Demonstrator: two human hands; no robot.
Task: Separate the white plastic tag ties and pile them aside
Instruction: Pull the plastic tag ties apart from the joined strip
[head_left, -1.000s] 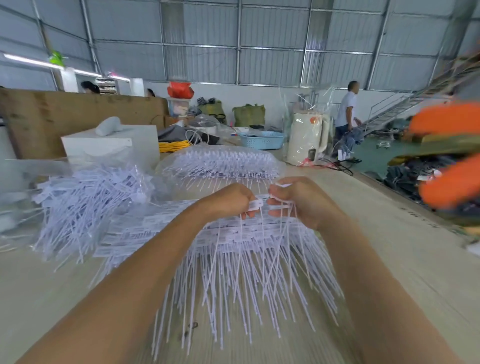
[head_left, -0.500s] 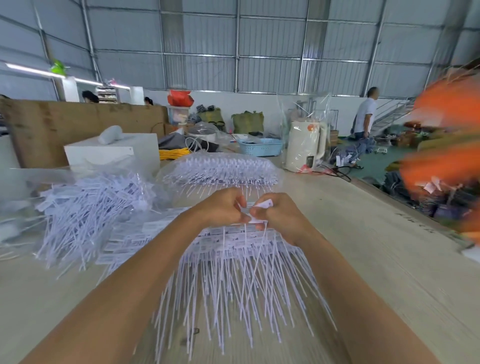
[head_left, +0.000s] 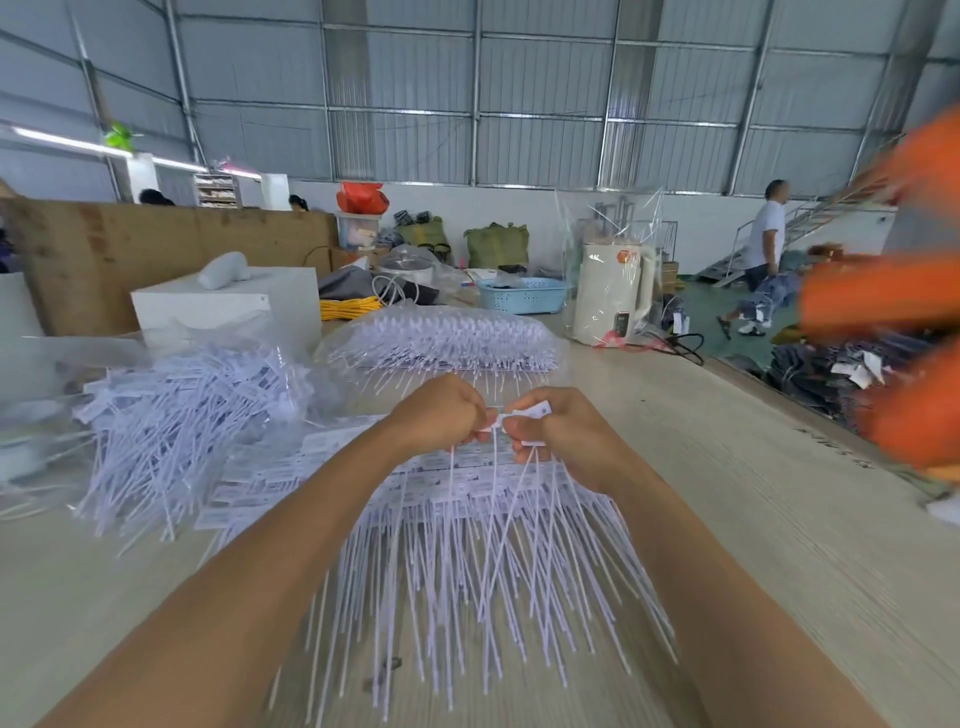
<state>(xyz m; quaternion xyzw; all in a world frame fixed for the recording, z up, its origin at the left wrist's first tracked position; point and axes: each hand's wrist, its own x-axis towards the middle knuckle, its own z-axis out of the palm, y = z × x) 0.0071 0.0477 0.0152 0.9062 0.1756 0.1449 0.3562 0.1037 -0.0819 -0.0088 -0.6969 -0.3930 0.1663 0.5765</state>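
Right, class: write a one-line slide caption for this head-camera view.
Both hands, left hand and right hand, pinch white tag ties above the spread batch on the table.

Bare arms, no sleeves

Both forearms showed uncovered to the frame's edge; left hand (head_left: 439, 410) and right hand (head_left: 563, 428) wore no gloves.

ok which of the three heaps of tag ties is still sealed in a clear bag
The far heap, beyond both hands, sits inside a clear bag. The left heap spills loose; the near heap lies bare.
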